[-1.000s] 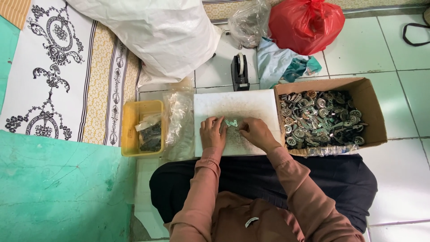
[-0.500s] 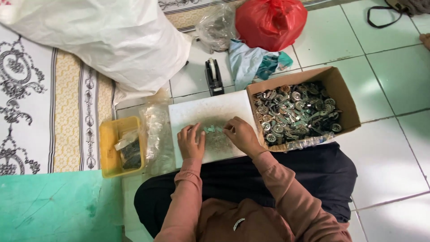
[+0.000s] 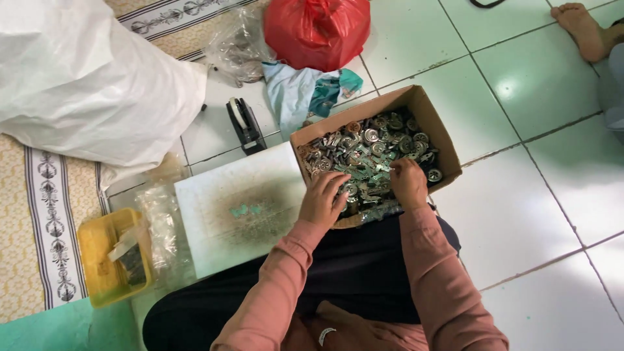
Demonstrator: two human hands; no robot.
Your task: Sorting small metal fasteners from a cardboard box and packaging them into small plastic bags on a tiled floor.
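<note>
While both reach in | left hand, right hand | one cardboard box

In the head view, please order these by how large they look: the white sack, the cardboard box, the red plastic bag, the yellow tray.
1. white sack, cut off by the frame
2. cardboard box
3. red plastic bag, also cut off
4. yellow tray

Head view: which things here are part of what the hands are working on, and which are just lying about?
In use:
- left hand and right hand, both in the cardboard box
- small metal parts in it
- white board beside it

Lying about:
- red bag
- white sack
- tape dispenser
- yellow tray
- crumpled cloth
</note>
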